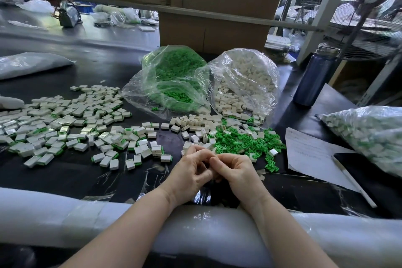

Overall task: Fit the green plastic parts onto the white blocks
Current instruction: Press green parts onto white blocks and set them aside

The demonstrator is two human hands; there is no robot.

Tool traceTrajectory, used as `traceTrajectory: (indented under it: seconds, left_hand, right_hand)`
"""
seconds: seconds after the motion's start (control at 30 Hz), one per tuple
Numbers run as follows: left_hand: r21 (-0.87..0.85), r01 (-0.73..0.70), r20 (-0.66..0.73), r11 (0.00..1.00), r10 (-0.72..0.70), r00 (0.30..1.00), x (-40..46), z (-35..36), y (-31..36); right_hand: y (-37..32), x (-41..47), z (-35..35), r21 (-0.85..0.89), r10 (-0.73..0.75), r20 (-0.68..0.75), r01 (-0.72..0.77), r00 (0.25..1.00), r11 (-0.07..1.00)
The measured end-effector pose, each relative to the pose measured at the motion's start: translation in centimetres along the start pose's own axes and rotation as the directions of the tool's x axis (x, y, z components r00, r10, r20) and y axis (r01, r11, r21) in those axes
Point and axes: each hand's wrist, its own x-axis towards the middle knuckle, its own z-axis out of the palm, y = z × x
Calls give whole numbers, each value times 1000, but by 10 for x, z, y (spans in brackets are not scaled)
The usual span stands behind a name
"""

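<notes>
At lower centre the left hand (191, 173) and right hand (236, 172) meet with fingers curled together; what they pinch is hidden, so I cannot tell. Loose green parts (243, 143) and white blocks (195, 123) lie just above them, fitted blocks (65, 124) spread at middle left.

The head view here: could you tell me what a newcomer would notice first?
Probably the bright loose green parts heaped just beyond the hands, and the bag of green parts behind. Next, the broad spread of finished blocks at left. The left hand and right hand meet, fingers curled.
</notes>
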Motion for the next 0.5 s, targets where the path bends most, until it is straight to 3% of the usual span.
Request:
traceTrajectory:
  seconds: [0.2, 0.33, 0.5]
  left_hand:
    - [-30, 34, -113, 999, -37, 993, 2, -3, -3]
    - [-21, 60, -110, 998, -62, 992, 3, -2, -4]
    - [76, 71, -100, 995, -63, 993, 2, -1, -5]
  right_hand:
    - [-1, -1, 2, 18, -27, -79, 28, 997, 999]
    - [-2, -1, -1, -213, -136, -194, 94, 972, 973]
    - [-3, -2, 0, -323, -151, -198, 81, 968, 943]
